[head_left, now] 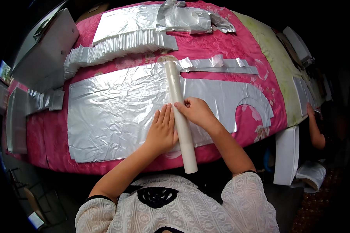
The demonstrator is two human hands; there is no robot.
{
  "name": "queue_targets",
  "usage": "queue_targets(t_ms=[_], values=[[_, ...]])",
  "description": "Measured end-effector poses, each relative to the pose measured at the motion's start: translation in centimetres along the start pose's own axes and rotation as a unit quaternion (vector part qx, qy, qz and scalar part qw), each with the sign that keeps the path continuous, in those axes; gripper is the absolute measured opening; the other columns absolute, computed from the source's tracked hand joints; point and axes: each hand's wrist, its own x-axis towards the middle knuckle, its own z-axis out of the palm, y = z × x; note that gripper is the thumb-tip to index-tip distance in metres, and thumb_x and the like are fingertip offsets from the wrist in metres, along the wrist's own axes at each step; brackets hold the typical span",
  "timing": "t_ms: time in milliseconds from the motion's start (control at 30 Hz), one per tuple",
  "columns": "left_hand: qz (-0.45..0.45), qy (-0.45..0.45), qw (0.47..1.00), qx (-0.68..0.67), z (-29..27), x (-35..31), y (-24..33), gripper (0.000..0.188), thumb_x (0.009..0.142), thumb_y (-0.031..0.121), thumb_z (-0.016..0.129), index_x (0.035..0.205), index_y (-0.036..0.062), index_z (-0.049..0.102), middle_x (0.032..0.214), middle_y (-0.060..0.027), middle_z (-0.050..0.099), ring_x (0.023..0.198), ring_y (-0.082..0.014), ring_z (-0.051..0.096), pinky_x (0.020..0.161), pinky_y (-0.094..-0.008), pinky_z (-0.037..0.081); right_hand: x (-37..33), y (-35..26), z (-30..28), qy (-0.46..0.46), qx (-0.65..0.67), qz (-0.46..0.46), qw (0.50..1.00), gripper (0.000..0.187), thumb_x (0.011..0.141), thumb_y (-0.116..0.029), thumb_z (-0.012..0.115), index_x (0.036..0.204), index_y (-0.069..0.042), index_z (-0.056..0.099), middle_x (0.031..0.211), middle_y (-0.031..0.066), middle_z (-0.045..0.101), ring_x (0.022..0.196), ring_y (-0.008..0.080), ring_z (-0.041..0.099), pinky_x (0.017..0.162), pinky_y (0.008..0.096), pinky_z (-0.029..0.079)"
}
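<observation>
A long off-white roll [187,144], perhaps of plastic film, lies lengthwise away from me across a wrinkled silver sheet [112,112]. Its near end juts past the front edge of the pink-covered table. My left hand [163,126] rests flat along the roll's left side, fingers stretched out together on the silver sheet. On the other side, my right hand [194,112] grips the roll with its thumb on top and its fingers curled, partly hidden. To the right, the silver material has a curved cut-out edge [256,106], with pink cloth showing inside the curve.
Silver strips [225,66] lie beyond the roll's far end. Farther back are a long row of folded silver-white pieces [116,48] and a silver stack [128,21]. White boxes [46,54] stand at the left. Another person's arm [315,130] reaches in at the right.
</observation>
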Motion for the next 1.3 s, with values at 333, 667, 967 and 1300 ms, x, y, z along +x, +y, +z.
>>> queue_targets(t_ms=[333,667,967,1300], values=[[-0.002,-0.009,1.000,-0.001,-0.2,0.0,0.1,0.069,0.081,0.026,0.042,0.135,-0.0127,0.024,0.143,-0.0280,0.024,0.136,-0.0382,0.021,0.111,-0.0468,0.014,17.7,3.9,-3.2,0.113,0.741,0.049,0.660,0.033,0.089,-0.029,0.052,0.109,-0.002,0.047,0.102,0.0127,0.057,0.087,0.0253,0.057,0.077,0.0392,0.050],[-0.007,-0.009,1.000,-0.021,-0.1,0.0,0.3,0.070,0.079,0.026,0.043,0.135,-0.0134,0.025,0.143,-0.0281,0.024,0.136,-0.0380,0.020,0.112,-0.0467,0.013,11.3,7.5,-23.4,0.341,0.693,-0.131,0.621,0.042,0.095,-0.030,0.031,0.113,0.003,0.049,0.114,0.0181,0.059,0.106,0.0305,0.057,0.091,0.0443,0.044],[0.031,0.078,0.988,-0.131,-0.2,-0.3,-0.2,0.064,0.084,0.028,0.041,0.132,-0.0141,0.031,0.141,-0.0298,0.028,0.136,-0.0374,0.023,0.111,-0.0481,0.015,5.8,-16.3,9.7,-0.120,0.376,-0.358,0.846,0.069,0.094,-0.020,0.049,0.144,0.001,0.006,0.137,0.0201,0.042,0.127,0.0232,0.041,0.104,0.0288,0.030],[0.013,-0.015,0.999,0.036,0.6,-0.4,-0.4,0.076,0.081,0.030,0.043,0.137,-0.0134,0.016,0.146,-0.0284,0.014,0.139,-0.0367,0.012,0.112,-0.0482,0.008,-2.9,-16.6,16.2,-0.114,0.055,-0.524,0.842,0.072,0.082,-0.024,0.061,0.140,0.001,0.026,0.140,0.0275,0.031,0.129,0.0389,0.034,0.107,0.0426,0.028]])
